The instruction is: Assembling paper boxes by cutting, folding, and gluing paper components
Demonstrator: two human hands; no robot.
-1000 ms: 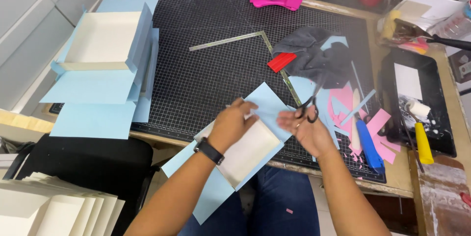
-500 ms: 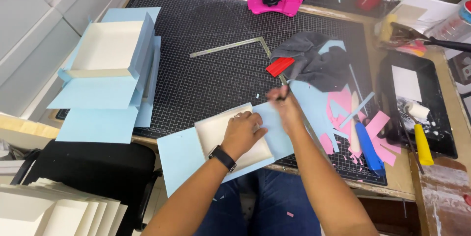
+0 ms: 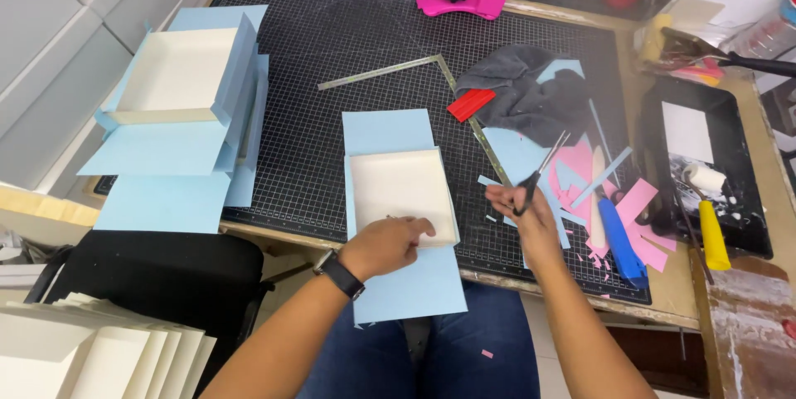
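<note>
The left hand [image 3: 390, 243] presses the tray [image 3: 402, 196] onto blue paper [image 3: 390, 129] overhanging the tabletop edge. The right hand [image 3: 522, 204] grips scissors [image 3: 539, 173]; the tray could slide off-centre if pressure eases.

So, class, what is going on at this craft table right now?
A person sits at a black cutting mat. The left hand rests on the near edge of a shallow cream box tray lying on a light blue sheet. The right hand holds scissors above blue and pink paper scraps.
</note>
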